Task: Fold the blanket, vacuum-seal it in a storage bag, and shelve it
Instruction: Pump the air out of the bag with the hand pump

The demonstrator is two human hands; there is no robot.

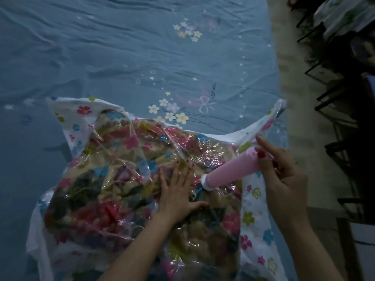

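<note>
Head view: right hand (pixel 284 175) grasps the handle end of the pink hand pump (pixel 233 171), whose nozzle sits on the storage bag (pixel 256 199) just beyond the flat, relaxed left hand (pixel 178 191) pressing the film. Folded blanket (pixel 121 179) is inside the bag, on the blue bedsheet (pixel 142 57). Risks: pump tilts, so an off-axis stroke likely breaks the valve seal; the raised bag corner above the grip could leak if the zip isn't fully closed, and I can't tell.

Blue bed (pixel 101 57) with rumpled sheet printed with flowers, stars and a bow, bearing directly one storage bag (pixel 255 218), clear with white flowered borders, bulging, crinkled, lying toward the near right side.
</note>
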